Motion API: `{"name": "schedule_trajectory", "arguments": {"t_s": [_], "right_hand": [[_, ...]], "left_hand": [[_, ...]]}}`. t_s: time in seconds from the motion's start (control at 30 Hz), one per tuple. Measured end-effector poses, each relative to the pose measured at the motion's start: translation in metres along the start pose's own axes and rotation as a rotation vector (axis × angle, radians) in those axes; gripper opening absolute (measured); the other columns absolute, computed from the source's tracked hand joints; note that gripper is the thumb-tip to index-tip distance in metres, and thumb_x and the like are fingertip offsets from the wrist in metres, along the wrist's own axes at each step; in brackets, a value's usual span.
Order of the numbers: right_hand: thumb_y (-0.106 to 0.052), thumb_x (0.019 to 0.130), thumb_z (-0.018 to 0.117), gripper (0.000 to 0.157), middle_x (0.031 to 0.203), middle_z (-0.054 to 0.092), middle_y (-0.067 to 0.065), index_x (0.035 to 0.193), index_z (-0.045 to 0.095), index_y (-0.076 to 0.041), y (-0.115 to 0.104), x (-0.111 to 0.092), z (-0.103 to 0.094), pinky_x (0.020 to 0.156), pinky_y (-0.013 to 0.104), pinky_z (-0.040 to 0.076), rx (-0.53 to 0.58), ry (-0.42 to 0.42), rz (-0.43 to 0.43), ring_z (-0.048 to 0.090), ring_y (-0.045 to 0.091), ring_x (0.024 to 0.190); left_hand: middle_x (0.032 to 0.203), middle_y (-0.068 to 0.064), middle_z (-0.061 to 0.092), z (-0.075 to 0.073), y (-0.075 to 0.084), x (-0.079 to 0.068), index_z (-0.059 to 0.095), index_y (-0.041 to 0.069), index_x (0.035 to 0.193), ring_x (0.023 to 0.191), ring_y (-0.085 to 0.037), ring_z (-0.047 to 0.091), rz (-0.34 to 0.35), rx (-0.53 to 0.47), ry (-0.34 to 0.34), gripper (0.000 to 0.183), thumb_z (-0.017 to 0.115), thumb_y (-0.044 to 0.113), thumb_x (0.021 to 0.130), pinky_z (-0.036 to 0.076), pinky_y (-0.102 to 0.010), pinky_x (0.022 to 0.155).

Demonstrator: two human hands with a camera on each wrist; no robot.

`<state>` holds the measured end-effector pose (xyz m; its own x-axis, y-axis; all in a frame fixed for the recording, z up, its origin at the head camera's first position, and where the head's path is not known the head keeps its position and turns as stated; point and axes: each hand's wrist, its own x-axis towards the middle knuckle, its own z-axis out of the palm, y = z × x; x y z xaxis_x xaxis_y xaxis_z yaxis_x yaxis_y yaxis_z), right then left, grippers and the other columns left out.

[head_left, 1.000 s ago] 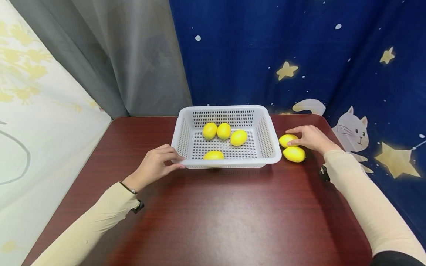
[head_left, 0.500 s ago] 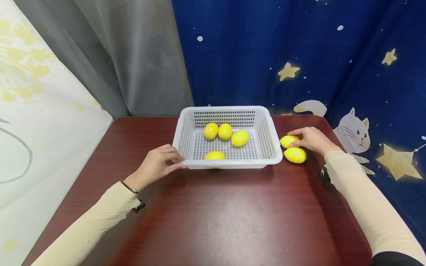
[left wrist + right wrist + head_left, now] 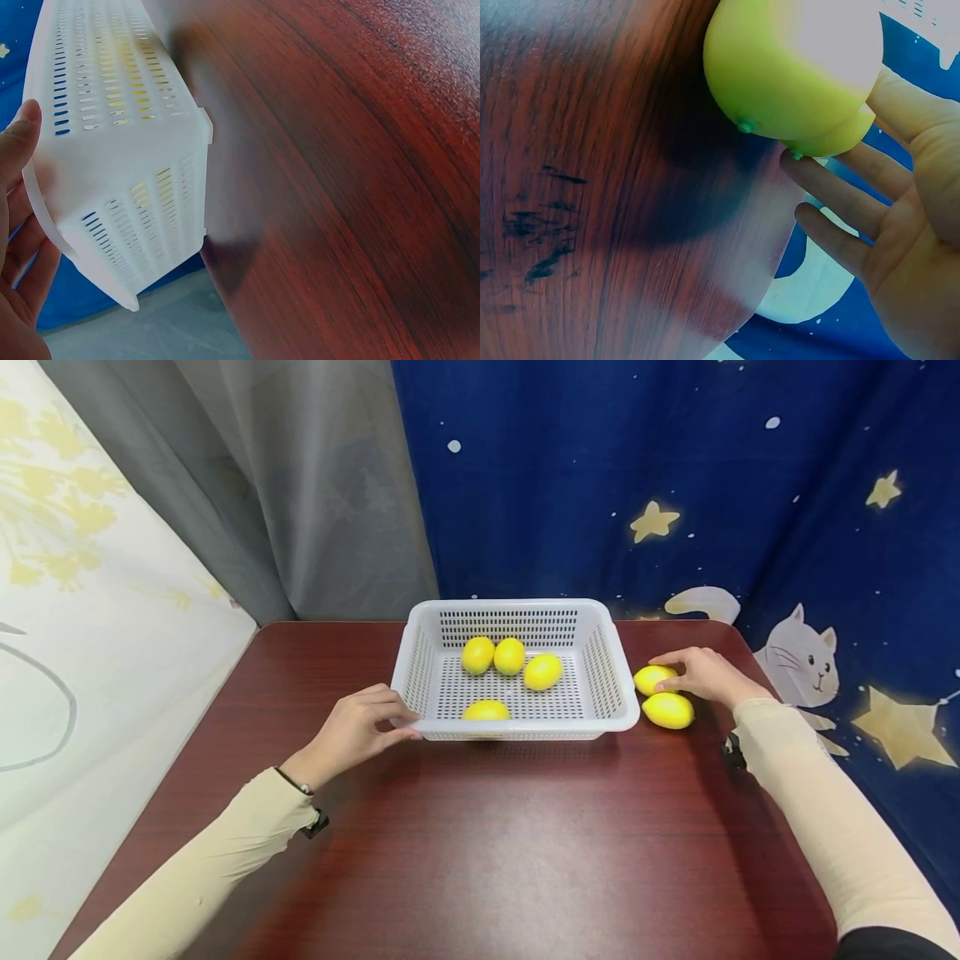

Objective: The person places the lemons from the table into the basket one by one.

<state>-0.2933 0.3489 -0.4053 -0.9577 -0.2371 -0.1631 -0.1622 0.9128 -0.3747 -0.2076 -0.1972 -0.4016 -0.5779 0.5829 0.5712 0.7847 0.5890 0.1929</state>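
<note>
A white plastic basket (image 3: 517, 727) with slotted walls stands on the table, several yellow lemons in it, one of them a lemon (image 3: 543, 672) toward the right. My left hand (image 3: 356, 731) pinches the basket's near left corner, thumb at the front and fingers around the rim; the left wrist view shows this hand (image 3: 19, 217) at the rim. Right of the basket lie two lemons side by side. My right hand (image 3: 708, 677) holds the farther lemon (image 3: 651, 679) between thumb and fingers. The nearer lemon (image 3: 668, 711) lies just in front, and largely covers the held lemon (image 3: 836, 139) in the right wrist view.
The dark red wooden table (image 3: 517, 843) has rounded far corners. Behind it hang a grey curtain (image 3: 337, 485) and a blue curtain (image 3: 540, 485) with stars and a cat. A white patterned cloth (image 3: 112, 652) is on the left.
The whole head view has shifted slightly to the right. Both hands, the basket and the lemons keep practically the same places relative to each other.
</note>
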Motion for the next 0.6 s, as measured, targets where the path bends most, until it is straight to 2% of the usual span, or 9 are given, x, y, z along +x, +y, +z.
{"name": "schedule_trajectory", "arguments": {"t_s": [0.23,0.6], "right_hand": [[-0.033,0.089,0.073,0.059,0.138,0.057,0.026,0.14,0.055,-0.008,-0.0003,0.0026,-0.0012,0.108,0.068,0.034,-0.006,-0.013,-0.009,0.049,0.045,0.127],[-0.035,0.089,0.073,0.06,0.136,0.058,0.026,0.139,0.055,-0.007,-0.0017,0.0037,-0.0018,0.108,0.068,0.035,-0.01,-0.027,-0.002,0.05,0.045,0.125]], "left_hand": [[0.084,0.011,0.07,-0.0006,0.0007,0.0007,0.078,0.019,0.09,0.078,-0.004,0.055,-0.001,-0.002,0.004,0.026,0.089,0.032,0.069,0.045,-0.019,0.065],[0.083,0.01,0.069,0.0,-0.0002,0.0015,0.079,0.02,0.09,0.077,-0.004,0.055,-0.007,-0.005,-0.001,0.026,0.089,0.032,0.069,0.044,-0.018,0.065]]}}
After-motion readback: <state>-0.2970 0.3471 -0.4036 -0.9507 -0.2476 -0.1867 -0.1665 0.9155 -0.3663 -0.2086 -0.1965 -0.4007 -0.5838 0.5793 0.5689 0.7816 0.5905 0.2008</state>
